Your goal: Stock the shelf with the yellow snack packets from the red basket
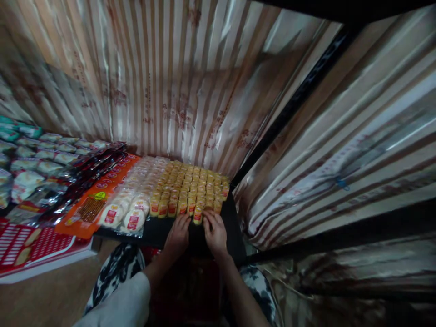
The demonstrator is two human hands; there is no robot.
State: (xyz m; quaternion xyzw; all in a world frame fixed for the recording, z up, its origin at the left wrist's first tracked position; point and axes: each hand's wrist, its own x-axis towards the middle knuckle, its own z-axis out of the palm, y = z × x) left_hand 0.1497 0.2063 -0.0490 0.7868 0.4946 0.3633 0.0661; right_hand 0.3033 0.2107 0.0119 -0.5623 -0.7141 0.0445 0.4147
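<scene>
Many small yellow wrapped snack packets [185, 186] stand in tight rows on a black tabletop [155, 229], with red-and-white labels facing me. My left hand [178, 232] reaches the front of these rows, its fingers stretched forward and close together, fingertips against the packets. Just to its right, my right hand [215, 231] bends its fingers over the front row, thumb apart from them. One front packet [197, 215] sticks out slightly between the two hands. Neither hand visibly lifts anything; the fingertips partly hide the packets they touch.
Left of the rows lie round white crackers in clear wrap [133, 220], an orange snack bag [91, 204], dark shiny packets [73, 190] and white packs [29, 179]. A red basket [51, 247] sits lower left. Striped sheeting [177, 81] and a black pole [289, 109] border the table.
</scene>
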